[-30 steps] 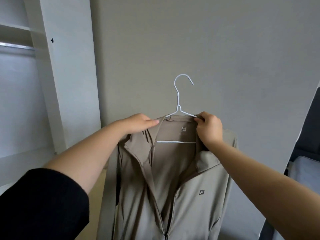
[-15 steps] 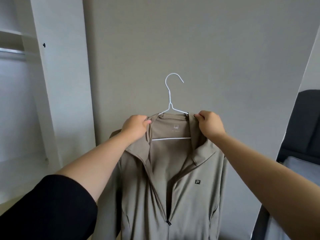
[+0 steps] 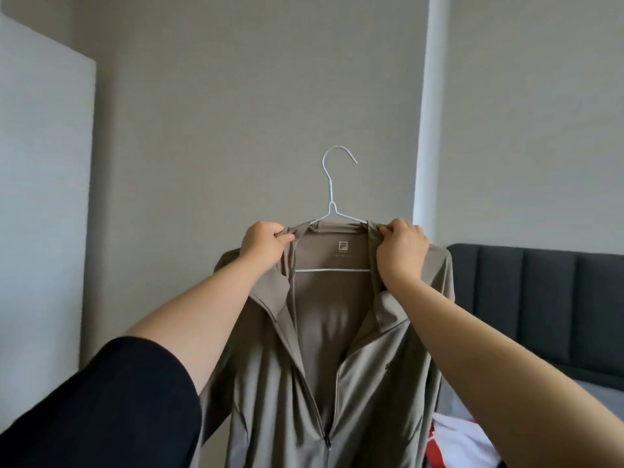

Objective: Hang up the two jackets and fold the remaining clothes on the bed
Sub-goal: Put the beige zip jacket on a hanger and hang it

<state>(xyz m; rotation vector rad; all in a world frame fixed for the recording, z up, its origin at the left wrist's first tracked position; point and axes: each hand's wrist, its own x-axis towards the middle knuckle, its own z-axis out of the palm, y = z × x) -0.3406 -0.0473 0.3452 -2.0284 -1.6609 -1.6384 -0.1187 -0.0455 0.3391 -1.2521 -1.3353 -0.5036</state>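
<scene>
I observed the beige jacket (image 3: 358, 373) on a white wire hanger (image 3: 332, 211), held up before the grey wall (image 3: 256, 106). The left hand (image 3: 265, 244) pinched the left collar; the right hand (image 3: 401, 248) gripped the right collar. The zip was partly open. The bed headboard (image 3: 540, 298) stood at right.
</scene>
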